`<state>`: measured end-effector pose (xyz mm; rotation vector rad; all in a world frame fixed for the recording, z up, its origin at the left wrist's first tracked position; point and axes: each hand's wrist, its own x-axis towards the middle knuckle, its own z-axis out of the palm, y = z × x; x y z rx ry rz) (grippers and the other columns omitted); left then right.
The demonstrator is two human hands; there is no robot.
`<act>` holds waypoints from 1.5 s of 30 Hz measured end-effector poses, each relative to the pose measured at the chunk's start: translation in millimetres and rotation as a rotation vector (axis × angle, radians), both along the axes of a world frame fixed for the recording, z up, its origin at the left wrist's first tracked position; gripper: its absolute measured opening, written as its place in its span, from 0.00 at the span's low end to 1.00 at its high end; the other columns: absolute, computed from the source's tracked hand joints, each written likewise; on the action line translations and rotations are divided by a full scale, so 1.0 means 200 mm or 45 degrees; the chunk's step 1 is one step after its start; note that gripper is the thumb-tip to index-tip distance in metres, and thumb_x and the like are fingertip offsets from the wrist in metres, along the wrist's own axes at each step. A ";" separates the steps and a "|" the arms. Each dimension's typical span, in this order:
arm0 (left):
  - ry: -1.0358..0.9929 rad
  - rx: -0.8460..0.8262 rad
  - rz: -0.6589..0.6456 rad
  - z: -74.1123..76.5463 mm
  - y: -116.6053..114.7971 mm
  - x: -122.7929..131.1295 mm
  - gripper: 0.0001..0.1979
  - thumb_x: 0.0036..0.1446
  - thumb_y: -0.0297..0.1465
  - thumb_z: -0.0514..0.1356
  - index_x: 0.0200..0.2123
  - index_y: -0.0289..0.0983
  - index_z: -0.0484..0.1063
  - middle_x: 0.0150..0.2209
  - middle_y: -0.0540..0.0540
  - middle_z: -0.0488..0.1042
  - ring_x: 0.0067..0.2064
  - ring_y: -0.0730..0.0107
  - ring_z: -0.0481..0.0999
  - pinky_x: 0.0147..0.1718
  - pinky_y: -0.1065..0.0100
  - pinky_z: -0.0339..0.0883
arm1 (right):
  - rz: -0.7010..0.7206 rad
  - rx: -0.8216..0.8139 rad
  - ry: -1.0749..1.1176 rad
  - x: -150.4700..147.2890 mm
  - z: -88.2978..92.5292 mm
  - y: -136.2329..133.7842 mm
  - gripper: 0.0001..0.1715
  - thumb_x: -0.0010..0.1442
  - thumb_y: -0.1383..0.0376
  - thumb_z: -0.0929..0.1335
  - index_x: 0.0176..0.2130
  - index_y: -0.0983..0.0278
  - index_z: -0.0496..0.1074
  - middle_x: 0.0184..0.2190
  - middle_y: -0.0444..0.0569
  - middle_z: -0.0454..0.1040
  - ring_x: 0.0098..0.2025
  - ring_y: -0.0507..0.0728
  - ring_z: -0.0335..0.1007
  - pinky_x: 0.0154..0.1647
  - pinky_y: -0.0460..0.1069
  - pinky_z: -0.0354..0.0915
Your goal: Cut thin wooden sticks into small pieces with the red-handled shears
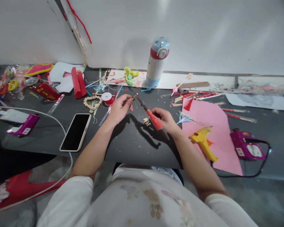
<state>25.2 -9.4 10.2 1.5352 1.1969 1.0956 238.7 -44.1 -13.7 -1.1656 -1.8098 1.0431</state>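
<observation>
My left hand [120, 108] pinches a short thin wooden stick [135, 96] above the dark table [132, 145]. My right hand [166, 120] grips red-handled cutters [151, 117], and their dark jaws meet the tip of the stick. Several small cut stick pieces [146, 121] lie on the table just below the tool. Both hands are closed around what they hold.
A phone [75, 131] lies to the left, a yellow glue gun [203, 142] on pink paper [210, 126] to the right. A water bottle [157, 61] stands by the wall. Purple devices [246, 145], a red ribbon spool [107, 98], sticks and craft scraps litter the table.
</observation>
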 end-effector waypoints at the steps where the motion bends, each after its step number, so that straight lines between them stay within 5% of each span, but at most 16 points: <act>1: 0.026 0.013 -0.006 0.00 0.00 0.00 0.12 0.57 0.40 0.55 0.36 0.38 0.69 0.20 0.52 0.67 0.19 0.79 0.60 0.19 0.76 0.49 | 0.004 0.001 0.001 0.00 0.00 0.00 0.15 0.57 0.55 0.65 0.30 0.64 0.68 0.24 0.43 0.65 0.26 0.49 0.56 0.28 0.46 0.56; 34: -0.036 -0.030 0.137 0.01 0.00 0.00 0.06 0.55 0.33 0.57 0.34 0.38 0.71 0.19 0.52 0.66 0.22 0.75 0.63 0.21 0.75 0.53 | 0.054 0.056 -0.107 0.01 -0.02 0.02 0.16 0.59 0.55 0.63 0.30 0.65 0.67 0.24 0.43 0.65 0.26 0.49 0.56 0.27 0.46 0.54; 45: 0.489 0.222 0.228 -0.01 0.00 -0.03 0.11 0.59 0.35 0.52 0.42 0.39 0.70 0.33 0.47 0.73 0.33 0.70 0.70 0.34 0.72 0.59 | 0.012 0.033 -0.125 -0.02 -0.06 0.02 0.16 0.59 0.55 0.62 0.29 0.64 0.66 0.24 0.43 0.66 0.26 0.50 0.58 0.28 0.46 0.54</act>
